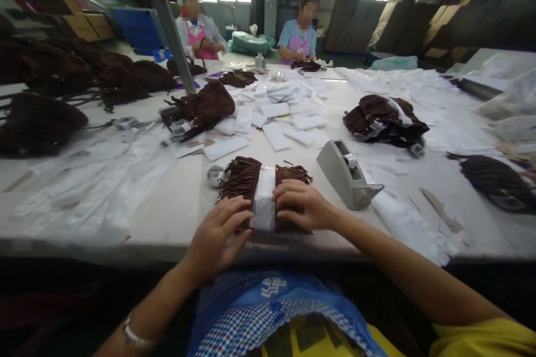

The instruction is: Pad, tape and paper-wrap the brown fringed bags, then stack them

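Observation:
A brown fringed suede bag (240, 175) lies on the table in front of me. A white paper band (265, 184) wraps its middle, with shiny clear tape or film on the lower part. My left hand (220, 234) rests on the left part of the bag, fingers stretched out beside the band and thumb apart. On the right part lies my right hand (301, 206), its slightly bent fingers pressing down, with fingertips at the band's edge. A grey tape dispenser (347, 173) stands just right of the bag. A small wrapped ring-like piece (215, 177) sits at its left edge.
Other brown fringed bags lie at left (201, 106) and right (385, 120). White folded packets (276, 136) are scattered beyond my hands, and clear plastic sleeves (100, 189) spread at left. A blade-like strip (439, 209) lies at right. Two people work across the table by a metal post (171, 28).

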